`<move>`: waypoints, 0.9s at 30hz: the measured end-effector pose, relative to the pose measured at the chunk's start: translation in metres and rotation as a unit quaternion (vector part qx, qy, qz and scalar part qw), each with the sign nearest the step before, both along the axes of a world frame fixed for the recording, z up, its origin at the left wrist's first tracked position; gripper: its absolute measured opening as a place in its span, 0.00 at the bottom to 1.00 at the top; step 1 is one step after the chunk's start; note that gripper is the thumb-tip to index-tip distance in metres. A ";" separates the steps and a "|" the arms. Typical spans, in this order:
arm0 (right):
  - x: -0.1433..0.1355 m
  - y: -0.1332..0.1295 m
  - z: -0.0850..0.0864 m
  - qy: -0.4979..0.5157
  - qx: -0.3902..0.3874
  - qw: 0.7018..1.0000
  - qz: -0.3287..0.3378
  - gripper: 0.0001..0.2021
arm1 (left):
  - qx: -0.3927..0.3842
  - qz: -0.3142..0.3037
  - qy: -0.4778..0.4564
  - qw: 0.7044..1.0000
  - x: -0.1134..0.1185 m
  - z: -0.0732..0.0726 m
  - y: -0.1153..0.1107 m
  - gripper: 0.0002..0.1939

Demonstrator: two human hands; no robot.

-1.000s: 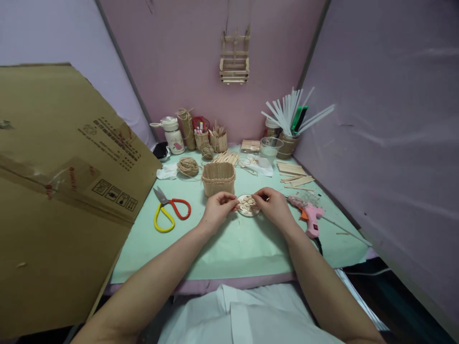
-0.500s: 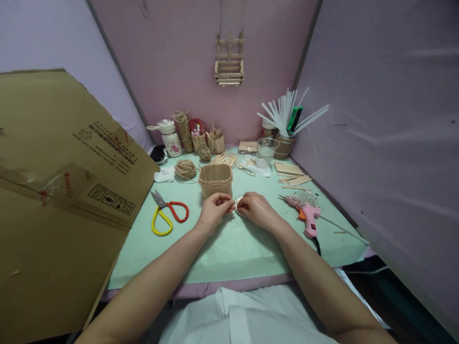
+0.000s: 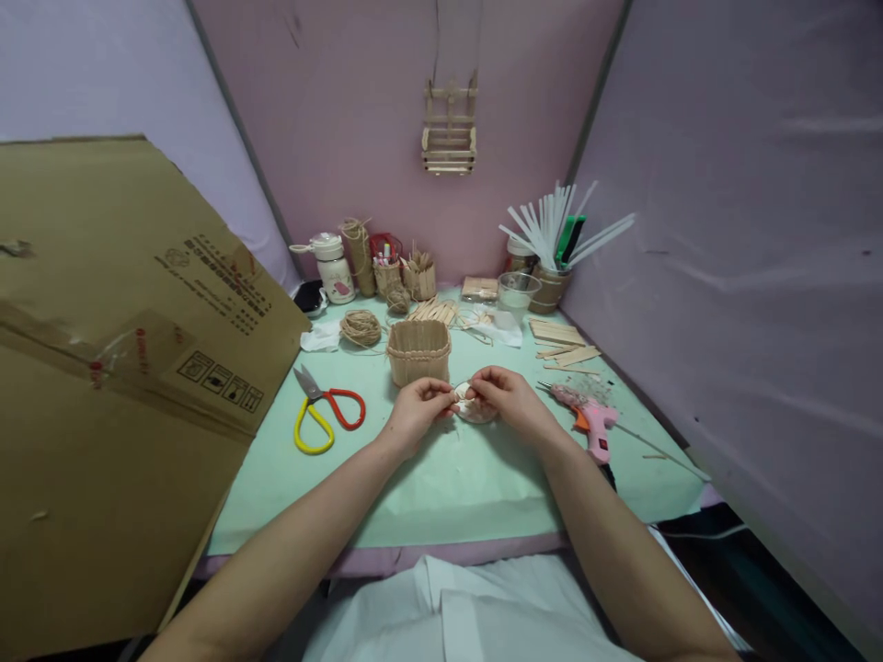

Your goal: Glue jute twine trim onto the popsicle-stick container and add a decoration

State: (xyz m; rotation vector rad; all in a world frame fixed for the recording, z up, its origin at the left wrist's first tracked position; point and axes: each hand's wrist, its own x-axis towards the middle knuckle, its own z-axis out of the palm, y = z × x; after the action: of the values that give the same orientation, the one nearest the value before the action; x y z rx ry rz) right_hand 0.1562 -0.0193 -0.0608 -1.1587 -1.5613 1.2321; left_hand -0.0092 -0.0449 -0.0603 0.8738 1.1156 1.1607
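Note:
Close together at the middle of the table are my left hand [image 3: 422,409] and my right hand [image 3: 509,397]. The fingertips of both are pinched, with a small pale strand-like bit between them that is too small to name. Beneath the right fingers lies a small round whitish dish or disc [image 3: 475,411], partly covered by the hand. Just behind my left hand stands a basket made of craft sticks with a braided twine rim [image 3: 418,354]. Scissors [image 3: 318,409] with one red and one yellow handle lie left of my hands. To the right rests a pink glue gun [image 3: 586,418].
A large cardboard sheet [image 3: 117,386] leans along the left side. Behind the basket are a twine ball [image 3: 360,327], loose craft sticks [image 3: 433,312], a clear plastic cup [image 3: 519,292] and a pot of glue sticks [image 3: 550,287]. More flat sticks [image 3: 556,331] lie at right.
My right hand has drawn slightly away from the left, showing more of the round whitish piece and the pale bit between the fingers. The view has shifted slightly.

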 end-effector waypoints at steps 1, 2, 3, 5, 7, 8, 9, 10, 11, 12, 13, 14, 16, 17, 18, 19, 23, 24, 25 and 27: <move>0.000 -0.001 0.000 0.024 -0.013 1.000 -0.002 0.12 | -0.003 -0.005 -0.005 1.000 0.000 0.000 0.000 0.12; 0.001 -0.001 0.001 0.045 -0.023 0.999 -0.005 0.13 | -0.008 -0.009 -0.010 1.000 0.000 0.001 -0.001 0.12; 0.001 -0.001 0.000 0.064 -0.030 0.997 -0.010 0.13 | -0.013 -0.010 -0.014 1.000 0.001 0.002 -0.001 0.12; 0.001 -0.002 0.000 0.093 -0.042 0.995 -0.018 0.13 | -0.019 -0.011 -0.021 1.000 0.001 0.003 -0.001 0.11; 0.000 -0.003 -0.001 0.110 -0.049 0.993 -0.019 0.12 | -0.017 -0.012 -0.026 0.999 0.001 0.004 -0.002 0.11; 0.000 -0.004 0.000 0.115 -0.053 0.992 -0.016 0.12 | -0.014 -0.013 -0.027 0.999 0.001 0.004 -0.002 0.11; 0.000 -0.005 0.001 0.119 -0.055 0.991 -0.014 0.12 | -0.008 -0.013 -0.028 0.999 0.001 0.004 -0.002 0.11; 0.000 -0.005 0.001 0.121 -0.056 0.991 -0.011 0.12 | -0.002 -0.013 -0.029 1.000 0.001 0.004 -0.002 0.11; 0.000 -0.006 0.002 0.123 -0.054 0.991 -0.010 0.11 | 0.003 -0.012 -0.029 1.000 0.001 0.003 -0.002 0.11; 0.000 -0.007 0.003 0.122 -0.050 0.991 -0.010 0.11 | 0.008 -0.011 -0.029 0.999 0.001 0.003 -0.001 0.11; -0.001 -0.008 0.004 0.118 -0.043 0.992 -0.010 0.10 | 0.012 -0.011 -0.029 0.999 0.000 0.002 -0.001 0.11; -0.001 -0.008 0.004 0.111 -0.034 0.993 -0.010 0.10 | 0.015 -0.011 -0.029 0.999 0.000 0.002 -0.001 0.10; -0.001 -0.009 0.004 0.084 -0.004 0.996 -0.008 0.09 | 0.018 -0.012 -0.028 0.999 0.000 0.002 -0.001 0.11; -0.002 -0.009 0.003 0.070 0.010 0.997 -0.008 0.08 | 0.019 -0.013 -0.028 0.999 0.000 0.002 -0.001 0.11; -0.002 -0.009 0.002 0.056 0.025 0.998 -0.009 0.08 | 0.019 -0.015 -0.028 0.999 0.000 0.002 -0.002 0.11; -0.002 -0.009 0.001 0.041 0.040 0.998 -0.012 0.07 | 0.018 -0.017 -0.029 0.999 0.000 0.002 -0.002 0.12; -0.004 -0.010 -0.002 -0.034 0.112 0.993 -0.031 0.07 | 0.005 -0.015 -0.037 0.999 0.000 0.003 -0.002 0.11; -0.004 -0.010 -0.003 -0.052 0.129 0.990 -0.036 0.07 | 0.004 -0.011 -0.039 0.999 0.000 0.003 -0.002 0.11; -0.005 -0.010 -0.004 -0.063 0.142 0.987 -0.039 0.07 | 0.004 -0.006 -0.040 0.999 0.000 0.003 -0.002 0.11; -0.005 -0.011 -0.004 -0.070 0.151 0.985 -0.039 0.07 | 0.004 0.004 -0.042 0.999 0.000 0.004 -0.002 0.10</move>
State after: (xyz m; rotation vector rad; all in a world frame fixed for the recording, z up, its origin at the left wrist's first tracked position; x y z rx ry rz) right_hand 0.1507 -0.0304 -0.0652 -1.1132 -1.7198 0.8426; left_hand -0.0093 -0.0469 -0.0566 0.8205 1.0477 1.1988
